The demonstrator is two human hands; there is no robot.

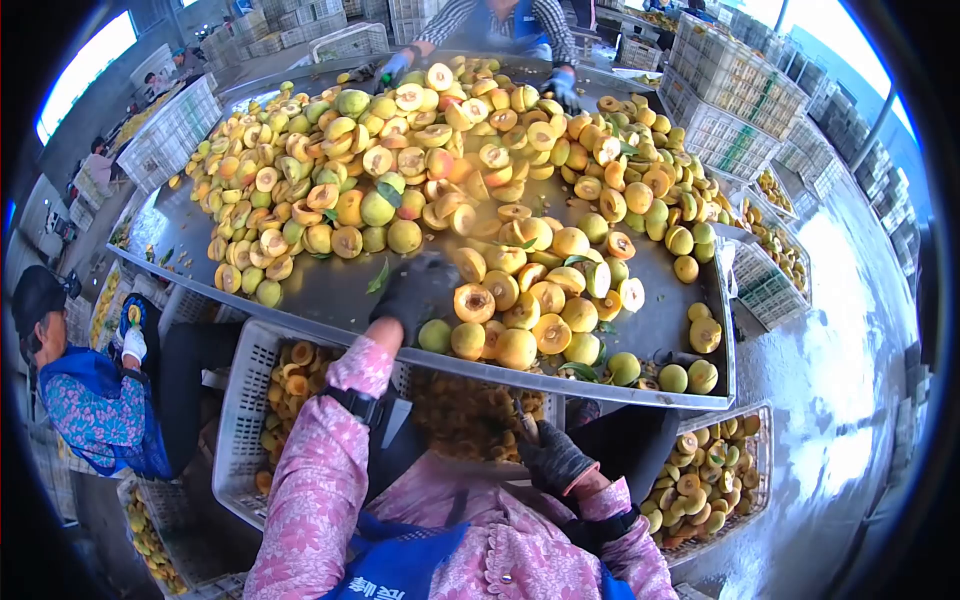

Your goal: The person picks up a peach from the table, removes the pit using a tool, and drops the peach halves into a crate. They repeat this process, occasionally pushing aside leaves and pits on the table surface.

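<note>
My left hand (pixel 425 290), in a dark glove, reaches over the near edge of the metal table (pixel 640 310). It is beside the heap of halved and whole yellow-green fruit (pixel 350 210); motion blurs its fingers. Lower right, my right hand (pixel 556 458), in a dark knitted glove, is closed round a small knife (pixel 524 418) with its tip pointing up. That hand is above my lap, just below the table edge. Under the table edge, between my hands, a crate of fruit (pixel 465 410) shows partly.
Across the table a co-worker's gloved hands (pixel 562 90) touch the heap. Another person (pixel 90 400) sits at the left. White crates (pixel 240 420) with fruit stand at my left and right (pixel 765 480); stacked crates (pixel 735 80) rise behind.
</note>
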